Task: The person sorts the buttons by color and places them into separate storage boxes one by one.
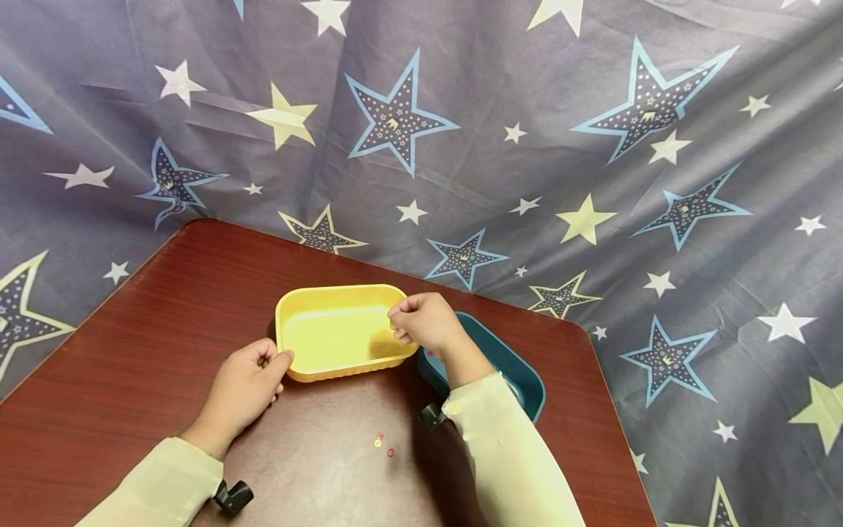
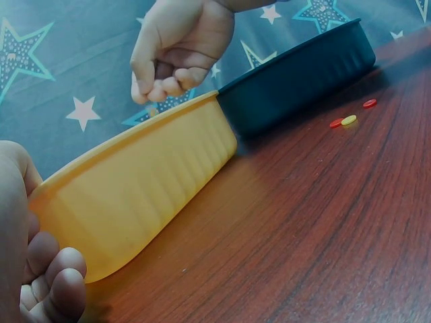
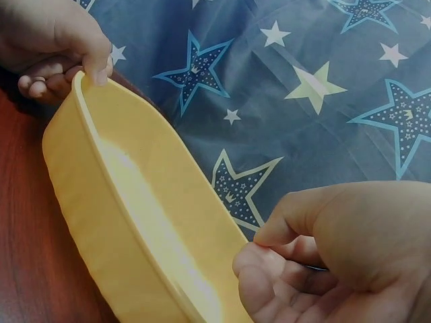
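"Which way does the yellow bin lie?"

"The yellow bin [image 1: 329, 337] is on the dark red worktop [image 1: 316, 454], in front of the person, open side up. Its long axis runs left to right, with one long side facing the person."

"And the other bin?"

"The teal bin [image 1: 490, 342] is to its right, partly hidden by the right arm. Its long axis slants from far left to near right. The bins overlap in view; I cannot tell whether they touch."

"What does each hand hold?"

"The left hand [image 1: 246, 380] has a narrow grip on the yellow bin's near left corner, thumb over the rim, other fingers outside. The right hand [image 1: 428, 322] is above that bin's right end, its grip narrowed to a pinch on a small yellow piece [image 2: 153, 111], mostly hidden."

"How many of each?"

"Two hands and two bins. Three small discs lie on the worktop, nearer the person: two red discs [image 1: 391, 452] and one yellow disc [image 1: 378, 443], just beside one of the reds. One red piece [image 1: 431, 353] shows inside the teal bin."
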